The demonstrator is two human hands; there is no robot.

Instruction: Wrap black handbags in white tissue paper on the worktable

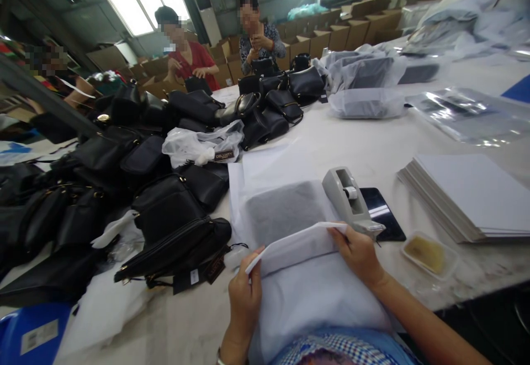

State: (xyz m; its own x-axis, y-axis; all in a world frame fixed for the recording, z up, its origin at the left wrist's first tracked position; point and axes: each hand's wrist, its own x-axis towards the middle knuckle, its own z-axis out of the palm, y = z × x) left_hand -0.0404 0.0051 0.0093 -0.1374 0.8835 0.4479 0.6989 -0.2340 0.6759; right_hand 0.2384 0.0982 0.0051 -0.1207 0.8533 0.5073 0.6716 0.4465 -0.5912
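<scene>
A sheet of white tissue paper (298, 254) is stretched between my two hands, its near edge folded over into a band. My left hand (247, 285) pinches the left end of that fold. The right end is gripped by my right hand (356, 252), thumb on top. Under the thin paper a dark flat shape (285, 210) shows through; its kind is veiled. Just beyond my right hand stand a grey tape dispenser (346, 196) and a dark tablet or phone (383, 213). Left of my left hand lies a black handbag (174, 238) with a hang tag.
Black handbags (111, 149) are heaped along the left and back. A stack of white boards (476, 194) and a small dish with a yellow sponge-like pad (428, 252) lie right. Wrapped bags (366, 102) stand farther back. Two people (260, 39) work across the table; another is at far left.
</scene>
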